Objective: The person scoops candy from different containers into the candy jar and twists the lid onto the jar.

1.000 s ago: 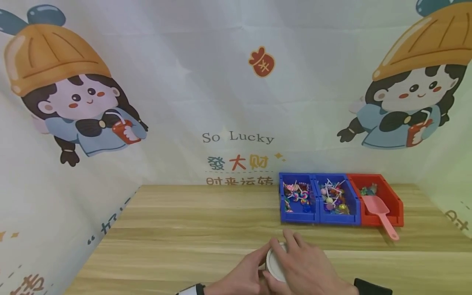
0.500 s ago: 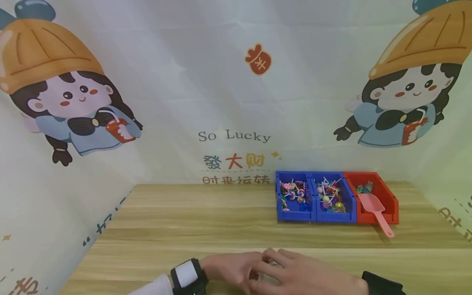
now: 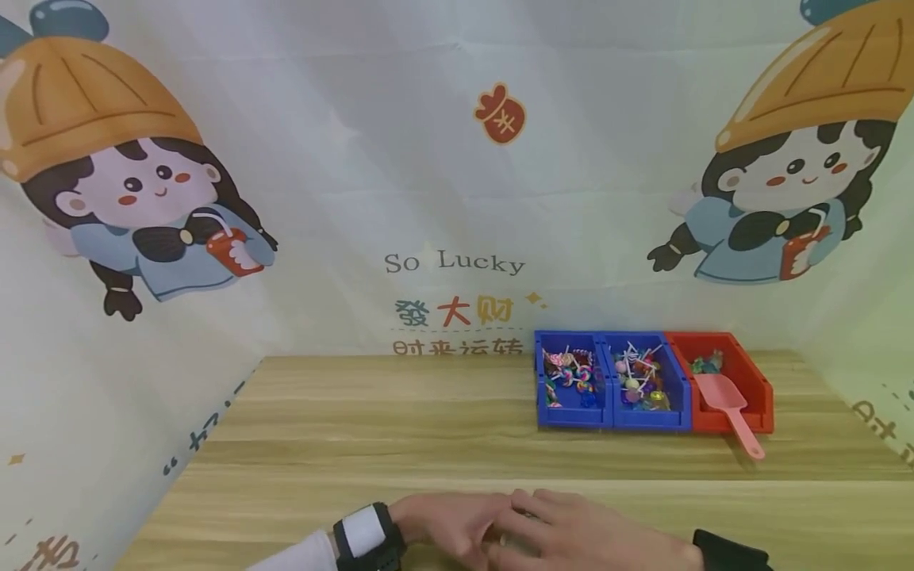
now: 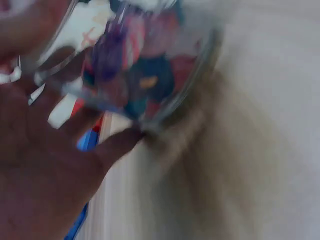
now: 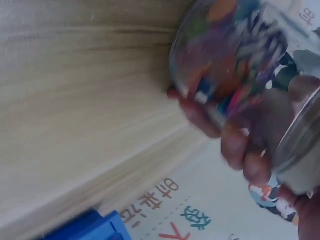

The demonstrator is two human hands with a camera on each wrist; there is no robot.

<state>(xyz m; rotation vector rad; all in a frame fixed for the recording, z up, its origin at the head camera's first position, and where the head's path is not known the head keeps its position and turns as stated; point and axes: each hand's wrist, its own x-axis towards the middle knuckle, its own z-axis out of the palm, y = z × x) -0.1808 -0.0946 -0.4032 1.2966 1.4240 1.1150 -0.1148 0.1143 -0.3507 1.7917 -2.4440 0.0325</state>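
Just above the bottom edge of the head view, my left hand (image 3: 453, 523) and right hand (image 3: 593, 527) meet, hiding most of what they hold. A clear round jar (image 5: 195, 45) with colourful sweets inside shows, blurred, in the right wrist view. Curled fingers of my left hand grip the jar's side there. In the left wrist view, the tilted jar (image 4: 190, 85) again shows bright pieces through its wall. My right hand grips a pale round lid (image 5: 300, 172) with a clear rim, at the jar's upper end.
Two blue bins (image 3: 571, 420) with lollipops and wrapped sweets stand at the back right. Beside them is a red bin (image 3: 757, 396) with a pink scoop (image 3: 728, 400) leaning over its front. A printed cloth (image 3: 357, 159) hangs behind the wooden table (image 3: 371, 420).
Both hands have moved down and nearer my body with the jar. The white lid, visible from above one second ago, is now covered by the hands in the head view.
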